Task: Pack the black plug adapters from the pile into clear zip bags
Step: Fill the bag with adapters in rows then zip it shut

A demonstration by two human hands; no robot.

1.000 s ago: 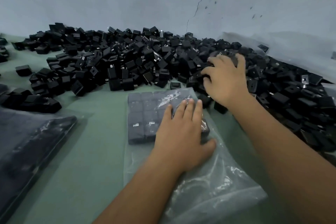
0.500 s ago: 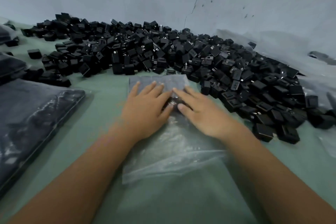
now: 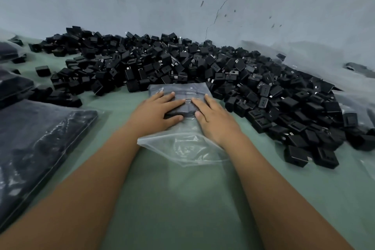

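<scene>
A clear zip bag (image 3: 183,147) lies on the green table in front of me, its far half filled with flat rows of black plug adapters (image 3: 178,91). My left hand (image 3: 157,112) and my right hand (image 3: 213,116) both lie palm down on the filled part, fingers straight, pressing on the adapters through the plastic. The near end of the bag is empty and crumpled. A big pile of loose black adapters (image 3: 203,67) spreads behind the bag and along the right side.
Filled bags of adapters (image 3: 36,138) lie stacked at the left, with more at the far left edge (image 3: 12,85). A grey cracked wall (image 3: 182,2) rises behind the pile. Clear plastic sheeting (image 3: 324,61) lies at the right. Green tabletop (image 3: 178,199) shows between my forearms.
My right hand left the pile and came down on the bag beside my left hand. Both hands then slid further onto the filled part of the bag.
</scene>
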